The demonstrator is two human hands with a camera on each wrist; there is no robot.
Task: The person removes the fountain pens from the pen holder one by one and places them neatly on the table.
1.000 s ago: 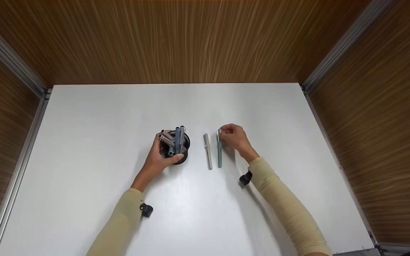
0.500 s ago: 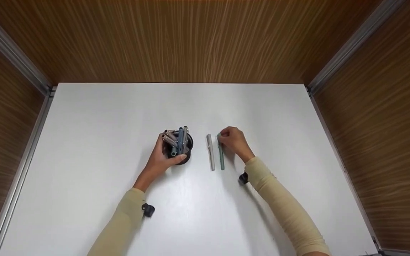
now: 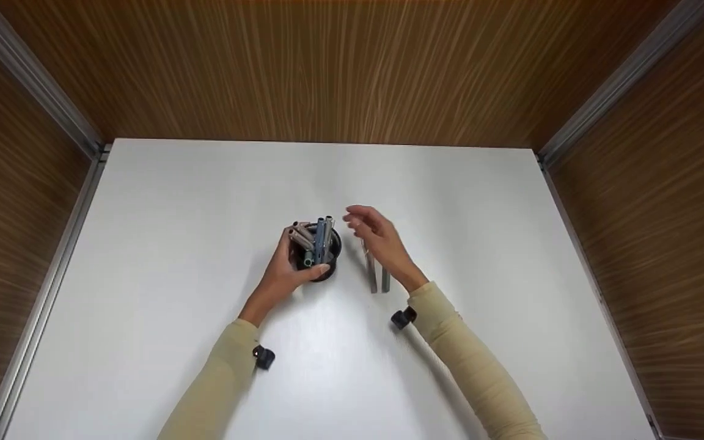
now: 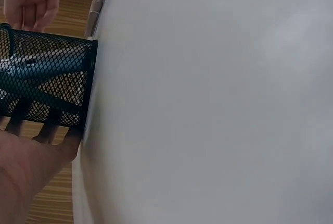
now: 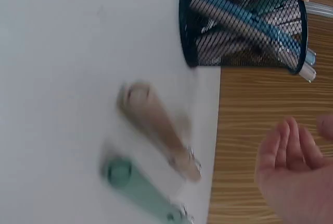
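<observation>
Pens in a black mesh cup (image 3: 318, 256) stand near the middle of a white worktop (image 3: 162, 244), the cup upright and steadied by the left hand (image 3: 283, 273), whose fingers and thumb curl round its wall; the left wrist view shows the mesh pressed against that palm (image 4: 31, 166). Several grey and blue pens (image 3: 315, 239) lean together inside, their ends above the rim. Just beside the cup, on its right, two more pens lie flat and roughly parallel: a beige pen (image 5: 158, 130) nearer the cup and a green pen (image 5: 143, 191) on its far side, close together but apart. The right hand (image 3: 379, 241) hovers above these two, fingers loosely spread and holding nothing, reaching toward the cup's mouth; in the head view it hides much of both loose pens, and it is blurred, so the exact lie of the fingertips cannot be told. Judged from this layout, the work in hand is drawing pens from the cup and laying them in a row. Doing that well would call for the left hand to hold the cup firm against the worktop, for the right to pinch a single pen near its top and lift it straight up so the others are not dragged out or the cup tipped, and for keeping clear of the two pens already lying there.
</observation>
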